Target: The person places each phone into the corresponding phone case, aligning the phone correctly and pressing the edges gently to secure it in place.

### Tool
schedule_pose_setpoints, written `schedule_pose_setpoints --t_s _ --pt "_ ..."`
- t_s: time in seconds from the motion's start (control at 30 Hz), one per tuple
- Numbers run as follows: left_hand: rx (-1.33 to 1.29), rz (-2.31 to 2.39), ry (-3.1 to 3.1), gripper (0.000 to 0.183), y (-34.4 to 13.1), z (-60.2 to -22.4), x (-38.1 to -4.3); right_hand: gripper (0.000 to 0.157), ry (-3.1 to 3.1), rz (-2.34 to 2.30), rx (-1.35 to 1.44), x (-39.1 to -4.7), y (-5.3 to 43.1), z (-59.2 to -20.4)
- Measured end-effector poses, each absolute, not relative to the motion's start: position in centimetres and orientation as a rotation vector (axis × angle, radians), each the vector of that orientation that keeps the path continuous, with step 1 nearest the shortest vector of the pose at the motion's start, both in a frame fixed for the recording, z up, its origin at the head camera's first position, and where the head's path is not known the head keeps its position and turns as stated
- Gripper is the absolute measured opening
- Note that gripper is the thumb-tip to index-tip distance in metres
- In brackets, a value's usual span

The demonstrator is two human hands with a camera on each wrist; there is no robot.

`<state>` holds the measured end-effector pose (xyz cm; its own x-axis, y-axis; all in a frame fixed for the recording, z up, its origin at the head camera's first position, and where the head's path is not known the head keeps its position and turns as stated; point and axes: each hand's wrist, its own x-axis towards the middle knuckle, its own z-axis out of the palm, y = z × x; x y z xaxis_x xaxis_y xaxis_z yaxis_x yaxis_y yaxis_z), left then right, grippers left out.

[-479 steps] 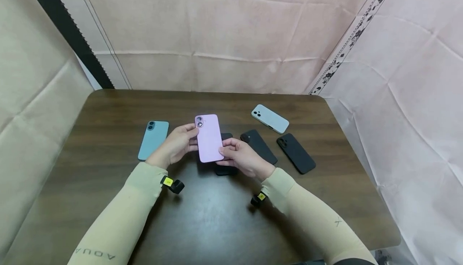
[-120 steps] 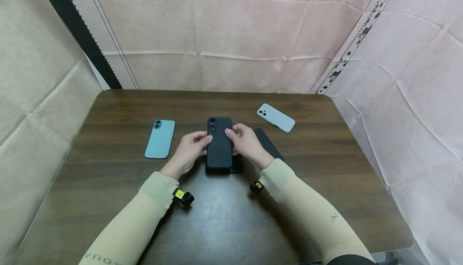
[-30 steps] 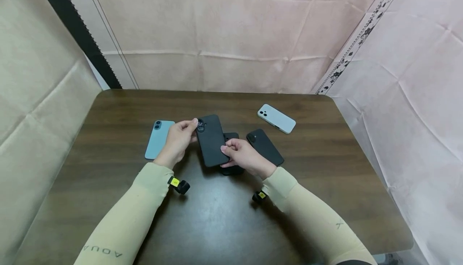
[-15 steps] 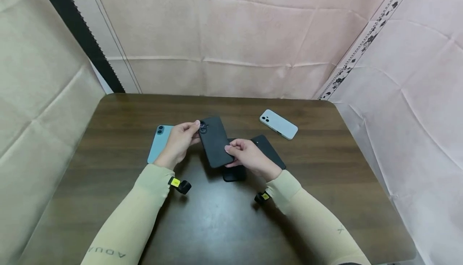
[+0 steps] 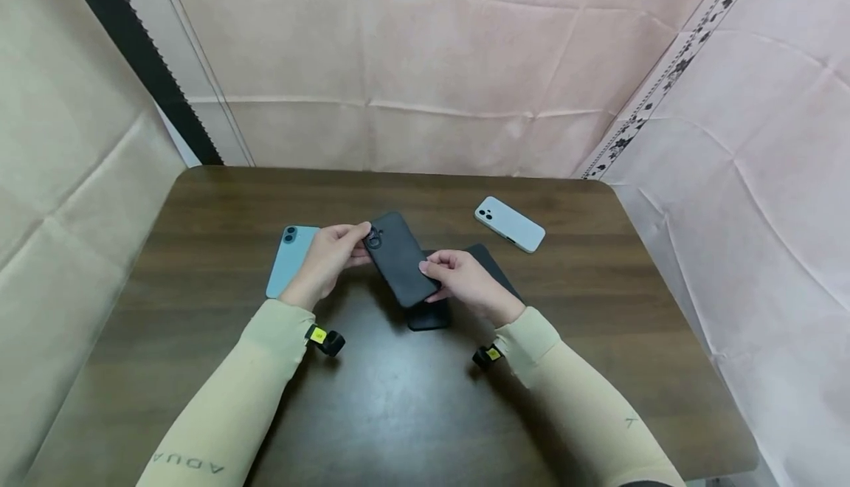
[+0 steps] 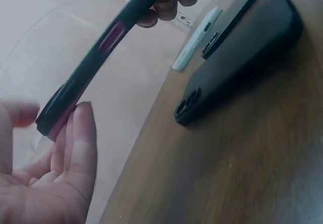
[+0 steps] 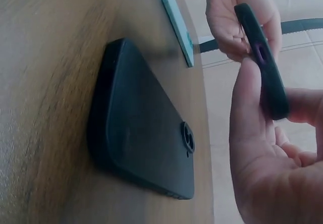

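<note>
Both hands hold a phone (image 5: 401,260) in a black case above the table, tilted, its camera end at upper left. My left hand (image 5: 330,258) pinches the camera-end corner. My right hand (image 5: 470,284) pinches the opposite lower corner between thumb and fingers. Purple shows through a side opening of the cased phone (image 6: 112,38) in the left wrist view, and through an opening at the end of the cased phone (image 7: 262,53) in the right wrist view. Beneath it lies another black phone (image 5: 429,316), partly covered by the held one in the head view.
A teal-blue phone (image 5: 285,266) lies at left, partly behind the left hand. A dark phone (image 5: 493,266) lies at right, partly hidden by the right hand. Farther back right is a pale blue phone (image 5: 510,224). Fabric walls (image 5: 425,66) surround the brown table (image 5: 385,413).
Sixteen seconds ago the hands held a bare purple phone, and a black case lay far right. That case's spot is now vacant. Over the last second, the cased phone's lower end has swung right.
</note>
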<state>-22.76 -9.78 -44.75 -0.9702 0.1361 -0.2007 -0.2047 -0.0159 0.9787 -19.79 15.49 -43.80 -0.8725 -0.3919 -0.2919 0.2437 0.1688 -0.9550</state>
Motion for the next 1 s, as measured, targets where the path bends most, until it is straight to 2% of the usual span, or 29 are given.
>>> schedule_pose_setpoints --t_s 0.13,0.43,1.0 --pt "0.013 1.993 1.996 0.049 -10.0 -45.1 -22.3 0.029 2.038 -1.797 -0.033 -20.1 16.0 -44.1" --pt "-0.011 2.083 1.911 0.049 -10.2 -45.7 -21.2 0.031 1.983 -1.928 0.188 -20.1 16.2 -43.9" --pt "-0.061 2.150 1.925 0.044 -10.1 -45.8 -20.6 0.028 1.960 -1.975 0.146 -20.2 15.7 -43.8"
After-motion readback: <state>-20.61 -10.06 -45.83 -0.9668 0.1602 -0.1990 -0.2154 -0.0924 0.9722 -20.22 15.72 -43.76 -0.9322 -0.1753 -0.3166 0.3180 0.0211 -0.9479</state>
